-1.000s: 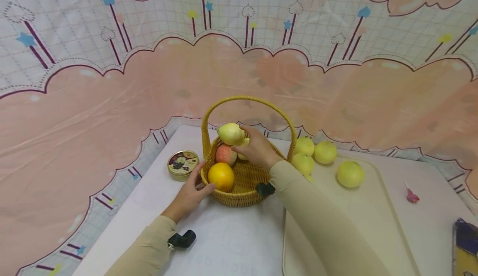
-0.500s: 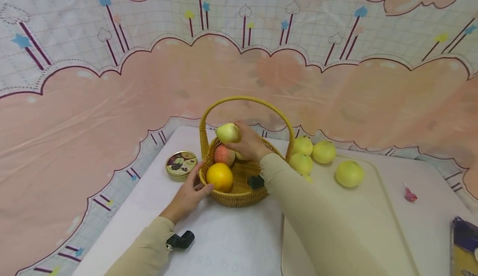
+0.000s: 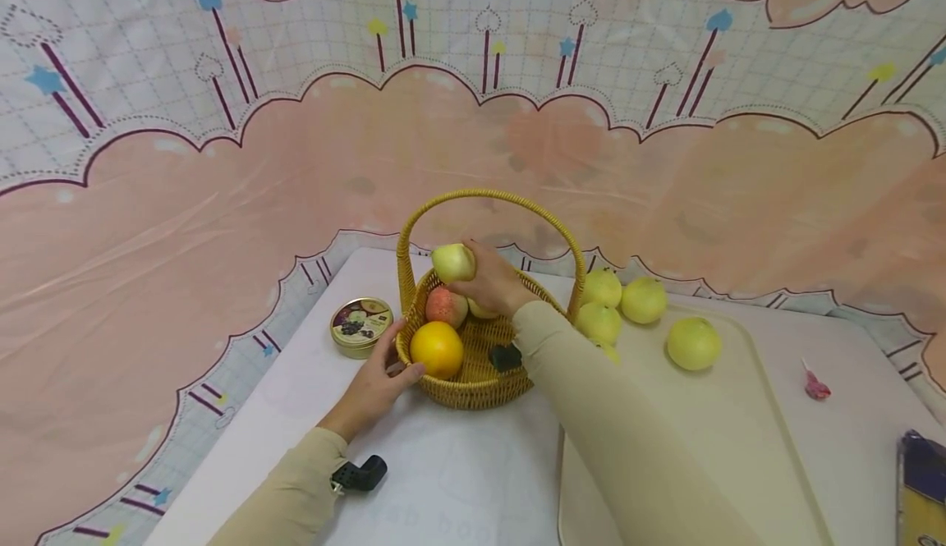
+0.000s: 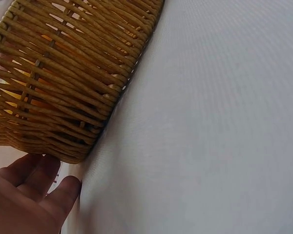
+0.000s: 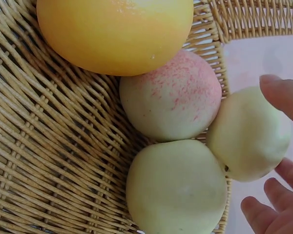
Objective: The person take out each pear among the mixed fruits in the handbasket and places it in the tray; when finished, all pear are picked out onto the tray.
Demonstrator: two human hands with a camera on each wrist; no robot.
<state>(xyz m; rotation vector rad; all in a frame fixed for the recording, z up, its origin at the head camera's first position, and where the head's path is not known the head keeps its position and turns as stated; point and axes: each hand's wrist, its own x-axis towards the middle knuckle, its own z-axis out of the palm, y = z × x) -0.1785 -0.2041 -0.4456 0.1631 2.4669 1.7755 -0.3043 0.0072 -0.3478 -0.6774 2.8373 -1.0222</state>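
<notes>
In the head view a round wicker basket (image 3: pixel 473 394) with a tall arched handle stands on the white table. My right hand (image 3: pixel 491 277) holds a pale green pear (image 3: pixel 452 263) over the basket's back rim, under the handle. In the right wrist view the thumb lies on one side of this pear (image 5: pixel 249 139), with fingers on the other. My left hand (image 3: pixel 375 386) grips the basket's left side, thumb at the rim; its fingertips touch the outer weave in the left wrist view. Inside lie an orange (image 3: pixel 436 351), a pink-tinged peach (image 3: pixel 447 306) and another pale green fruit (image 5: pixel 178 187).
A round tin (image 3: pixel 360 327) sits left of the basket, close to my left hand. To the right is a cream tray (image 3: pixel 709 431) with several yellow-green fruits (image 3: pixel 693 344) at its far end. A pink wrapped lollipop (image 3: pixel 816 387) lies farther right. A patterned cloth hangs behind.
My right hand has shifted slightly left and turned, and the pear has tilted with it over the basket's back rim. My left hand stays at the basket.
</notes>
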